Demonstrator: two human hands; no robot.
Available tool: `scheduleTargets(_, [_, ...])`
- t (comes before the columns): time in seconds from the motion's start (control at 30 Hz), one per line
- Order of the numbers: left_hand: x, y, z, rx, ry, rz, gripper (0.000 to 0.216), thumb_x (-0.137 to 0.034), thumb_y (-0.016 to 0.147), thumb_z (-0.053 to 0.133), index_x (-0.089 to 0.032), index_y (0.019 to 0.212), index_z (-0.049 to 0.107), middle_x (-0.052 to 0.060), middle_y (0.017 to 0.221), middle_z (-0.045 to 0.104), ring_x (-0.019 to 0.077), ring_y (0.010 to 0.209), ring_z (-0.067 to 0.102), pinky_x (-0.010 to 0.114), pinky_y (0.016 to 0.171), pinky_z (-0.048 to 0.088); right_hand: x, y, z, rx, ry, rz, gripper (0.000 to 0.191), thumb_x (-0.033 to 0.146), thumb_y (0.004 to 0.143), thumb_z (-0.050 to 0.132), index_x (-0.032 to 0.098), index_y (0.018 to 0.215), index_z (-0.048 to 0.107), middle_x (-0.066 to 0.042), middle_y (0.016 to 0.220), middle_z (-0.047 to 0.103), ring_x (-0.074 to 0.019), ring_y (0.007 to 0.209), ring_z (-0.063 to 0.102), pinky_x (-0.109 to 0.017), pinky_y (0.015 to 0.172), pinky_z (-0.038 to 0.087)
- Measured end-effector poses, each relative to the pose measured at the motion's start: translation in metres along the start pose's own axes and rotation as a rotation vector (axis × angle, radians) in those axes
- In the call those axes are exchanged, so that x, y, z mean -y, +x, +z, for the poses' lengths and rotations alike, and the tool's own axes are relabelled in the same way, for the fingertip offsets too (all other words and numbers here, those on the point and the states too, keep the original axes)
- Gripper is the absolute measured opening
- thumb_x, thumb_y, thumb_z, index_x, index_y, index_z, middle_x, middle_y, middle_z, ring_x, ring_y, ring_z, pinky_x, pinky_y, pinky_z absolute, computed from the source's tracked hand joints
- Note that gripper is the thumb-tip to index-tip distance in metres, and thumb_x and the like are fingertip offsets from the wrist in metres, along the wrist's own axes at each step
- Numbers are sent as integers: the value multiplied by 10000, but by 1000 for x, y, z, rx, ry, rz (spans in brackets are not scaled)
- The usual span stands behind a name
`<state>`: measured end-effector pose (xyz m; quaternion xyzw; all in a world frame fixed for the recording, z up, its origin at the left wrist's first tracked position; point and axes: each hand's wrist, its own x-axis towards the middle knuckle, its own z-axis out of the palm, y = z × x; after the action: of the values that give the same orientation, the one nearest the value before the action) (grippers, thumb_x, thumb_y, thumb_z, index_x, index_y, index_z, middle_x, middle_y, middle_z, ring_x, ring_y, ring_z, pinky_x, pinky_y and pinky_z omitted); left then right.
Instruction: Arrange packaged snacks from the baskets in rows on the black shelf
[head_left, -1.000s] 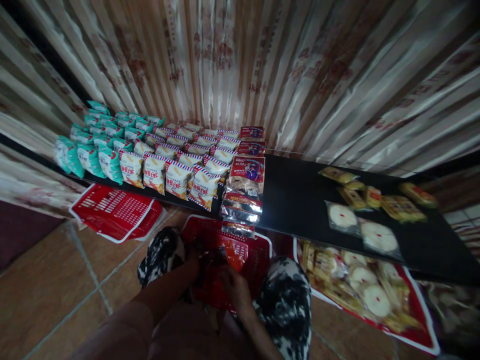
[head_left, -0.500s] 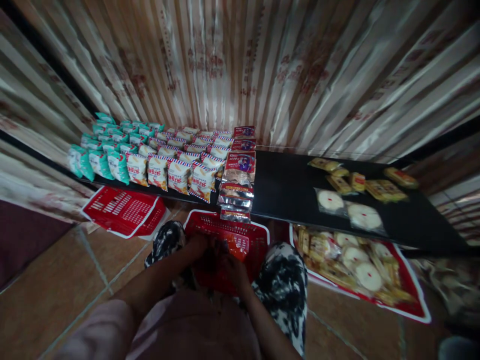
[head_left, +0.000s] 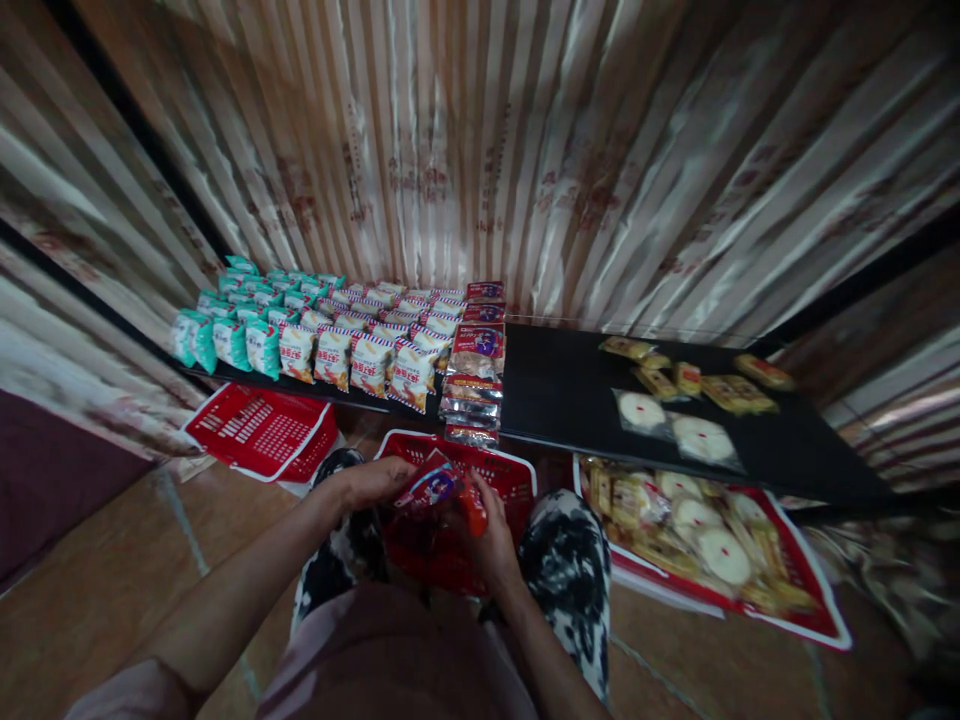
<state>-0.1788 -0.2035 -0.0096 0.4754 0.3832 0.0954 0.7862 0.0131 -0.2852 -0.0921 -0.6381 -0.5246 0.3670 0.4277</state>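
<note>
A red snack packet [head_left: 433, 487] is held up between both hands above a red plastic basket [head_left: 501, 472] that stands between my knees. My left hand [head_left: 373, 481] grips the packet's left edge with curled fingers. Fingers of my right hand [head_left: 487, 530] close on its right side, where an orange packet [head_left: 474, 511] also shows. In front of the basket a low black shelf [head_left: 570, 390] carries a column of matching red and silver packets [head_left: 475, 380].
Rows of white-and-orange packets [head_left: 375, 350] and green packets [head_left: 225, 330] fill the shelf's left part. Loose biscuits and round cakes [head_left: 675, 410] lie at its right. An upturned red basket [head_left: 259, 430] sits left; a red tray of cakes [head_left: 705, 540] right. Striped curtains hang behind.
My hands have risen out of the red basket and now hold a red packet up above it. The camera has pulled back and tilted up a little.
</note>
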Motion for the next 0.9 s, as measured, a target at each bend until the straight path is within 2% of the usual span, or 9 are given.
scheduleTargets(0.07, [-8,-5,6,19,-90,53,150,-219,511,747,-140,596,653,16,589,653,139,559,559,262,606,450,14,-3,-8,4,68,-18,645,391,652,676,223,1246,488,-99,1283,519,-263,1198,459,-420,1011,365])
scheduleTargets(0.13, [-16,-8,11,12,-173,106,224,-250,476,791,-124,575,635,24,576,641,135,561,561,259,612,451,28,-5,-16,48,155,-20,551,409,656,679,216,1156,552,-86,1164,603,-255,1093,540,-402,950,418])
scheduleTargets(0.23, [-27,-10,18,-67,-242,181,244,-269,520,789,-121,650,646,26,614,645,135,612,581,248,635,450,46,-8,-26,139,278,19,368,426,686,656,202,973,608,-36,887,679,-213,848,619,-351,804,484])
scheduleTargets(0.3, [-34,-10,21,-113,-297,231,252,-239,550,781,-124,733,652,36,690,662,156,690,603,260,676,457,55,-10,-31,146,330,33,324,437,689,653,195,900,610,-18,812,674,-193,774,614,-316,743,487])
scheduleTargets(0.37, [-40,-9,23,-132,-354,287,264,-245,588,768,-132,793,647,41,751,664,161,735,606,265,700,461,61,-11,-35,87,361,46,327,445,681,658,194,885,609,-15,815,673,-190,774,609,-298,728,481])
scheduleTargets(0.53, [-42,-7,26,-104,-429,348,339,-470,764,597,-144,854,615,57,805,628,133,728,580,250,660,454,69,-5,-42,-92,359,61,319,444,678,655,209,891,620,-16,864,672,-196,821,601,-299,775,471])
scheduleTargets(0.63, [-38,-5,34,-130,-319,377,319,-442,772,599,-134,855,608,56,824,613,132,749,568,234,657,430,73,6,-44,-164,375,92,329,444,667,661,217,902,621,-17,866,671,-198,819,603,-301,761,480])
scheduleTargets(0.73, [-41,0,45,-166,-116,370,299,-393,718,666,-141,864,598,20,796,603,97,670,526,206,610,388,80,19,-47,-209,426,147,362,466,638,678,233,908,613,-12,857,669,-202,809,610,-298,732,495])
scheduleTargets(0.9, [-62,25,49,-360,-2,363,264,-401,706,637,-154,767,565,-38,625,524,69,518,420,196,494,311,90,44,-63,-153,487,183,351,512,683,633,239,903,600,-13,848,662,-199,803,609,-280,693,496])
